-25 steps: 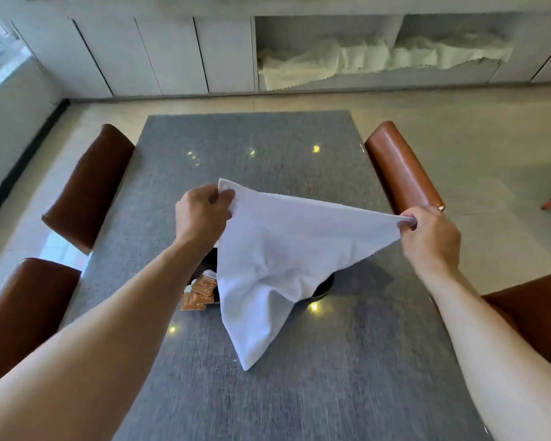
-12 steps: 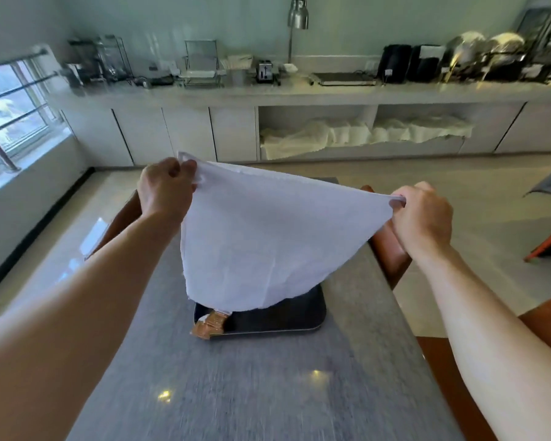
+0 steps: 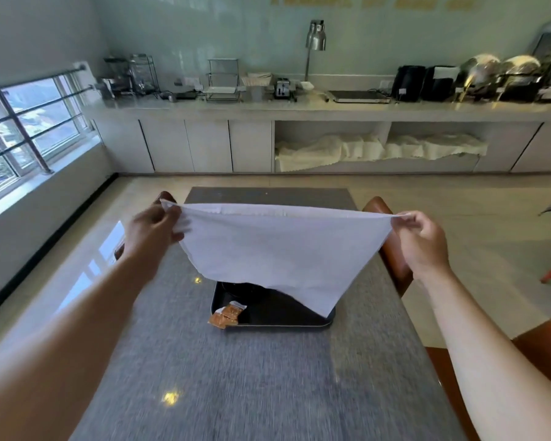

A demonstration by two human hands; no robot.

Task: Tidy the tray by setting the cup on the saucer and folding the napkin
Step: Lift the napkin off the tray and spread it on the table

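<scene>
Now stretched wider: napkin [image 3: 268, 249] pinched by left hand [image 3: 153, 230] and right hand [image 3: 422, 240], taut above tray [image 3: 274, 323] (likely squaring edges for folding).

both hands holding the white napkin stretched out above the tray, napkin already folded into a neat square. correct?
Not quite. The head view shows the napkin unfolded: one open sheet hanging in a loose triangle. The rest holds: the left hand and the right hand each pinch a top corner, stretching it above the tray.

Both arms outstretched, left hand [image 3: 155, 230] and right hand [image 3: 422, 240] pinching, raised apart.
</scene>
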